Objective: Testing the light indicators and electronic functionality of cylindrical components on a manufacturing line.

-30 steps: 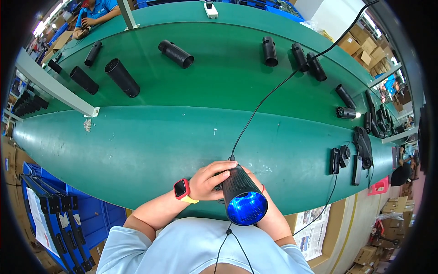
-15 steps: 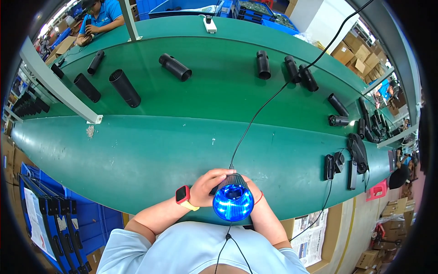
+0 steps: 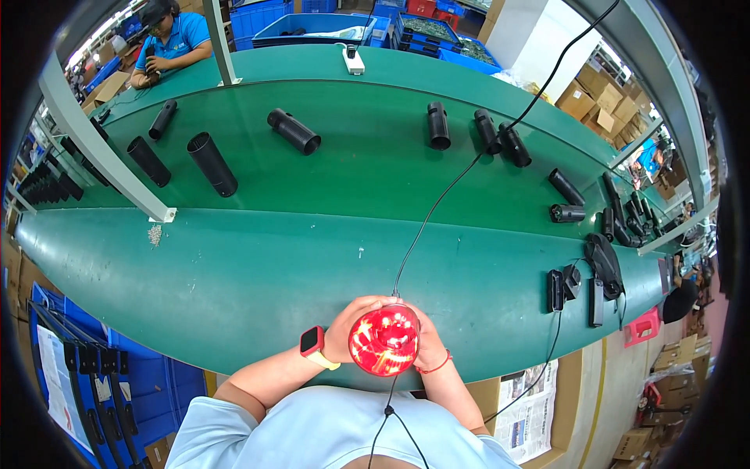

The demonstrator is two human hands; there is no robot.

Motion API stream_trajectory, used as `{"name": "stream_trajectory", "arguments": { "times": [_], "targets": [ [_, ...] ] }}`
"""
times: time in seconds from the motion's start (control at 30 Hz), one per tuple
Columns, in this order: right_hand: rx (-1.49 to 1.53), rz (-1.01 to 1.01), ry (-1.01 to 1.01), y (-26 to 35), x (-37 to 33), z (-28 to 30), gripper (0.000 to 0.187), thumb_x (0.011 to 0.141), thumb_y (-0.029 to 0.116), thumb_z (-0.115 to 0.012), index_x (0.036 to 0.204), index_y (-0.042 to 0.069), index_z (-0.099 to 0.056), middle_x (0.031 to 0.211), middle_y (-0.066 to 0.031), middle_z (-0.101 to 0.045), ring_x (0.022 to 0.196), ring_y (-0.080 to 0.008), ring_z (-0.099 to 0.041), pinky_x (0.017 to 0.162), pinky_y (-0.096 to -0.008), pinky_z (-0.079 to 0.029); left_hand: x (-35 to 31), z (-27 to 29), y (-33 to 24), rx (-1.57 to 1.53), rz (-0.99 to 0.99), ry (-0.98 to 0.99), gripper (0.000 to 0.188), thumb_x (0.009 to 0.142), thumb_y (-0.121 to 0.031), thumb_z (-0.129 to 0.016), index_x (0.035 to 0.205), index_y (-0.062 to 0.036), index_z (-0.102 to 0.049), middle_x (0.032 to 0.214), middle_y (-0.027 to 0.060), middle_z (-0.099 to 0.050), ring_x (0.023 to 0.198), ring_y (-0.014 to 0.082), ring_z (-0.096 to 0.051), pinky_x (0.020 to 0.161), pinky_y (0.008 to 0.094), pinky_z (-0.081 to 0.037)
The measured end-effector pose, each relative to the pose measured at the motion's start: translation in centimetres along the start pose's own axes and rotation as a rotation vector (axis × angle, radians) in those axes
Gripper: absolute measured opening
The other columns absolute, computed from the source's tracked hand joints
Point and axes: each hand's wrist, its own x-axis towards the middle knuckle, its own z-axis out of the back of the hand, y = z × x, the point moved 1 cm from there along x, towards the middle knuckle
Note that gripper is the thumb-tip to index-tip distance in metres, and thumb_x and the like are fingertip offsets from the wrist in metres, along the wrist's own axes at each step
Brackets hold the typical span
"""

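Observation:
A round light (image 3: 384, 341) glows red close in front of my chest, its clear domed face turned up. My left hand (image 3: 341, 331) wraps its left side, and a watch with a red case sits on that wrist. On the opposite side, my right hand (image 3: 429, 342) grips it, with a red cord around the wrist. Both hands' fingertips meet near the far side, and the light's body is mostly hidden beneath the dome. From its far end a thin black cable (image 3: 427, 219) runs up and away to the right.
Several black tubes (image 3: 212, 166) lie across the green worktable (image 3: 258, 289). A pile of small parts (image 3: 155, 234) sits beside the left post (image 3: 117, 148). Black devices with cords (image 3: 555, 291) rest at the right. Across the table, a person in blue (image 3: 183, 35) works.
The light has switched from blue to red. It has tipped so its face points more upward, and it sits slightly farther left. Both hands keep hold of it.

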Motion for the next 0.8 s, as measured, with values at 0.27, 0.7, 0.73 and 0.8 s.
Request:
{"name": "stream_trajectory", "arguments": {
  "times": [0.27, 0.7, 0.73, 0.8],
  "targets": [
    [-0.374, 0.256, -0.099, -0.6, -1.1, 1.5, 0.032, 0.078, 0.003, -0.060, 0.109, 0.001, -0.053, 0.096, -0.0094, -0.060, 0.079, -0.0143, -0.057, 0.070, -0.0237, -0.047, 1.9, -1.4, -5.3, 0.107, 0.117, -0.070, 0.044, 0.071, -0.017, -0.070, 0.109, -0.0046, -0.053, 0.110, 0.0114, -0.056, 0.098, 0.0217, -0.056, 0.086, 0.0327, -0.046],
    [0.080, 0.069, -0.105, -0.2, -1.5, -0.2, 0.034, 0.080, 0.003, -0.052, 0.114, 0.000, -0.050, 0.101, -0.0103, -0.058, 0.085, -0.0157, -0.055, 0.073, -0.0260, -0.046, 1.6, -1.7, -4.1, 0.326, 0.065, 0.001, 0.069, 0.057, -0.013, -0.077, 0.118, -0.0065, -0.047, 0.115, 0.0118, -0.052, 0.098, 0.0273, -0.055, 0.079, 0.0324, -0.046],
    [0.044, 0.088, -0.129, -0.4, -1.6, 0.0, 0.034, 0.080, 0.003, -0.052, 0.114, -0.001, -0.050, 0.101, -0.0104, -0.058, 0.086, -0.0156, -0.055, 0.073, -0.0254, -0.046, 1.6, -1.8, -4.0, 0.336, 0.065, 0.040, 0.069, 0.057, -0.012, -0.077, 0.119, -0.0069, -0.047, 0.116, 0.0119, -0.052, 0.099, 0.0277, -0.055, 0.079, 0.0327, -0.046],
    [0.088, 0.072, -0.100, -0.7, -2.2, 0.7, 0.034, 0.081, 0.004, -0.052, 0.115, -0.001, -0.050, 0.102, -0.0104, -0.058, 0.086, -0.0155, -0.056, 0.073, -0.0251, -0.046, 2.2, -2.0, -4.2, 0.365, -0.072, 0.061, 0.070, 0.057, -0.011, -0.076, 0.120, -0.0074, -0.046, 0.117, 0.0122, -0.051, 0.100, 0.0277, -0.054, 0.079, 0.0330, -0.047]
  ]
}}
